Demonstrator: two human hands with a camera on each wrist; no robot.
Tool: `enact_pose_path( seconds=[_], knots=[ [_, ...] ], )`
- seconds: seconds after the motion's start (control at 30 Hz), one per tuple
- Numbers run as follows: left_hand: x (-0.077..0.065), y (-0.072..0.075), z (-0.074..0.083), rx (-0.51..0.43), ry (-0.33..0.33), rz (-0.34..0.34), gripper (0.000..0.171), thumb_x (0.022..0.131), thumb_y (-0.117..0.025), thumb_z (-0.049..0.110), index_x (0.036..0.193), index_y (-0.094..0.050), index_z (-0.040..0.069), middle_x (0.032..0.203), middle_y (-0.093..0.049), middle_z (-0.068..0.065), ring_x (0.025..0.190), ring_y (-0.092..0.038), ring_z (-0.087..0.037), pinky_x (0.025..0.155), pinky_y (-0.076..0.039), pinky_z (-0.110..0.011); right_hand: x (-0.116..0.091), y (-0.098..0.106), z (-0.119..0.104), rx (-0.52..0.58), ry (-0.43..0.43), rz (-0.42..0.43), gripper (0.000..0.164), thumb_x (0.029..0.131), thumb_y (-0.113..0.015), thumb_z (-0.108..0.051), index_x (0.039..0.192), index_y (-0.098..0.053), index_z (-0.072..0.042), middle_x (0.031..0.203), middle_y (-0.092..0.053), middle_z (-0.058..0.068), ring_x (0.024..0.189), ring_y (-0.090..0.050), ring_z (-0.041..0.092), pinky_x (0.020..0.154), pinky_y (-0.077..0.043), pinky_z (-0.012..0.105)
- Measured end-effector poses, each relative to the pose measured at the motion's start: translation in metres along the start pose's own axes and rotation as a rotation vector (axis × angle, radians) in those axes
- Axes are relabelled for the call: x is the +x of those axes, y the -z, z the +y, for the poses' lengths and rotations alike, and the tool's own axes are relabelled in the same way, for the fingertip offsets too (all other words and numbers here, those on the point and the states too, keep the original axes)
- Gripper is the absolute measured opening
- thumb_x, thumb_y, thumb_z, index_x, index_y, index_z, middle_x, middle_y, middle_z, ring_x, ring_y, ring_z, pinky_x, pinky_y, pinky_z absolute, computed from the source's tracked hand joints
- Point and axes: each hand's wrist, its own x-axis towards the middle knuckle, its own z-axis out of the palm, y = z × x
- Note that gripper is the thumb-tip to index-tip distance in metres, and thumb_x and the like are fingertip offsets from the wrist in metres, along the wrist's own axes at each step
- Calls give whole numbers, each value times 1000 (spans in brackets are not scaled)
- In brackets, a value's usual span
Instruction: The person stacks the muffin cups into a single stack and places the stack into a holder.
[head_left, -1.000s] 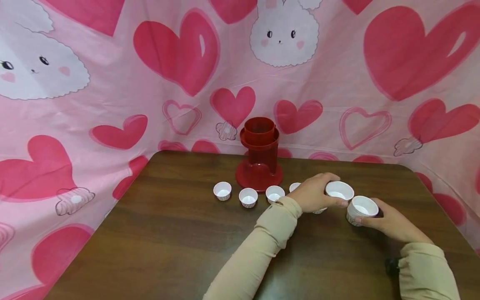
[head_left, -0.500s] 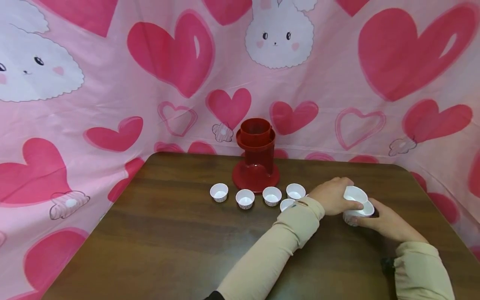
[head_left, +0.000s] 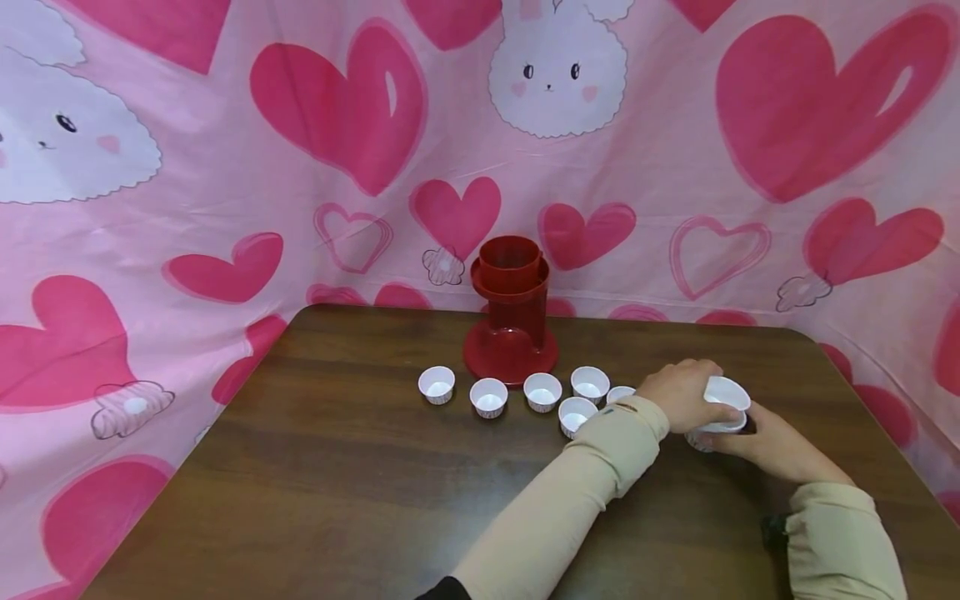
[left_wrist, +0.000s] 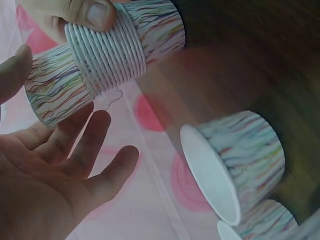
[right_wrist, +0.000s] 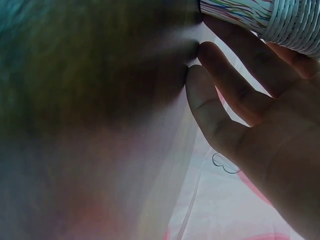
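My left hand (head_left: 682, 396) holds a white paper baking cup (head_left: 727, 392) at the right of the table. In the left wrist view its fingertips are around that cup's striped wall (left_wrist: 57, 82), whose narrow end sits partly inside a nested stack of baking cups (left_wrist: 107, 57). The right hand (head_left: 783, 447) grips the stack, with its thumb (left_wrist: 100, 16) across the rims. Several loose baking cups (head_left: 489, 398) stand upright left of my left hand; one loose cup (left_wrist: 250, 160) shows close by in the left wrist view.
A red plastic stand (head_left: 512, 350) with a cup-shaped top is at the back of the brown wooden table (head_left: 337, 467). Behind the table hangs a pink cloth (head_left: 675, 150) with hearts and rabbits. My left forearm (head_left: 547, 508) crosses the table's front right part.
The left hand has moved right with its baking cup, which has gone from beside the stack to above it and down into its mouth. The right hand keeps hold of the stack.
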Motion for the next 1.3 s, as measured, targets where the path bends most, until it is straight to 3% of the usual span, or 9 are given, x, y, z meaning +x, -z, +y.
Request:
enact_pose_path(
  seconds=[0.2, 0.4, 0.57, 0.7, 0.83, 1.03, 1.13, 1.3],
  knots=[
    [4, -10, 7, -7, 13, -2, 56, 87, -74, 55, 135, -60, 31, 120, -60, 17, 100, -56, 2, 76, -43, -19, 0, 1, 1, 29, 1, -3, 62, 87, -80, -25, 134, -53, 3, 122, -62, 16, 99, -54, 6, 80, -48, 26],
    [2, -18, 0, 1, -18, 7, 55, 87, -75, 54, 134, -62, 27, 116, -58, 13, 97, -55, 1, 73, -41, -16, 1, 1, -1, 51, 10, -3, 60, 87, -81, -22, 132, -52, 4, 118, -63, 14, 98, -56, 8, 81, -48, 28],
    [0, -21, -6, -17, -14, -1, 50, 84, -77, 54, 127, -66, 31, 105, -60, 14, 91, -53, 1, 66, -39, -18, 0, 2, -5, 67, -12, -11, 57, 87, -81, -22, 130, -54, 4, 116, -63, 14, 97, -56, 12, 82, -49, 39],
    [-4, -24, -7, -13, 28, 6, 53, 82, -78, 56, 131, -65, 38, 108, -63, 17, 96, -54, 1, 68, -40, -20, -1, 2, -6, 65, -24, -10, 56, 87, -81, -23, 128, -55, 4, 117, -63, 14, 98, -56, 13, 83, -48, 42],
    [-9, -25, -4, 49, 58, 36, 56, 81, -77, 59, 133, -63, 43, 111, -63, 18, 96, -56, -2, 73, -42, -25, -1, 2, -4, 42, -38, -3, 55, 85, -82, -21, 126, -56, 4, 115, -63, 15, 99, -56, 18, 81, -48, 41],
    [-19, -23, -3, 216, 27, 104, 53, 81, -79, 55, 131, -66, 42, 115, -64, 16, 99, -56, -6, 76, -40, -27, -1, 2, -3, 16, -54, -10, 58, 87, -81, -21, 130, -53, 7, 117, -62, 20, 103, -56, 31, 84, -48, 51],
    [-26, -20, -8, 284, 9, 129, 43, 85, -76, 47, 127, -68, 39, 115, -64, 16, 101, -57, -6, 79, -40, -27, 0, 2, -4, 14, -57, -12, 61, 88, -80, -23, 130, -51, 9, 117, -62, 21, 104, -56, 32, 84, -48, 52],
    [-42, -8, -22, 301, -6, 179, 30, 93, -68, 40, 123, -71, 38, 117, -65, 17, 103, -57, -6, 84, -41, -27, 2, 1, -4, 32, -66, -20, 65, 88, -80, -23, 132, -48, 13, 117, -62, 24, 104, -57, 35, 85, -47, 54]
  ],
)
